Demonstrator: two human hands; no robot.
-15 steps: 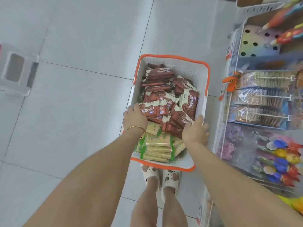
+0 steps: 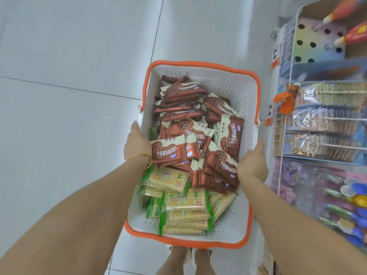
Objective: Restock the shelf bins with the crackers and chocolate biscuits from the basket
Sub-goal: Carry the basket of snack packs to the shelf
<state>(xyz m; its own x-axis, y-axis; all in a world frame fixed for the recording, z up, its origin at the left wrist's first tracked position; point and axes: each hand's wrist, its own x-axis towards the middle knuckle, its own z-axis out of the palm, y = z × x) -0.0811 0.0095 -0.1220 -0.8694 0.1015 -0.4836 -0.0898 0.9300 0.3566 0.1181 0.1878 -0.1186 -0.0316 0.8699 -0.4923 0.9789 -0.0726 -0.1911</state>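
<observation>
We hold the basket (image 2: 228, 84) over our feet (image 2: 200, 259): left hand (image 2: 137, 143) grips its left wall, right hand (image 2: 253, 161) its right. Crackers (image 2: 184, 203) fill its near end, chocolate biscuits (image 2: 184, 90) the far. A shelf (image 2: 327, 120) stands right.

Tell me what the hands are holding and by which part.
Both hold the basket by its side walls: the left hand on the left wall, the right hand on the right.
</observation>
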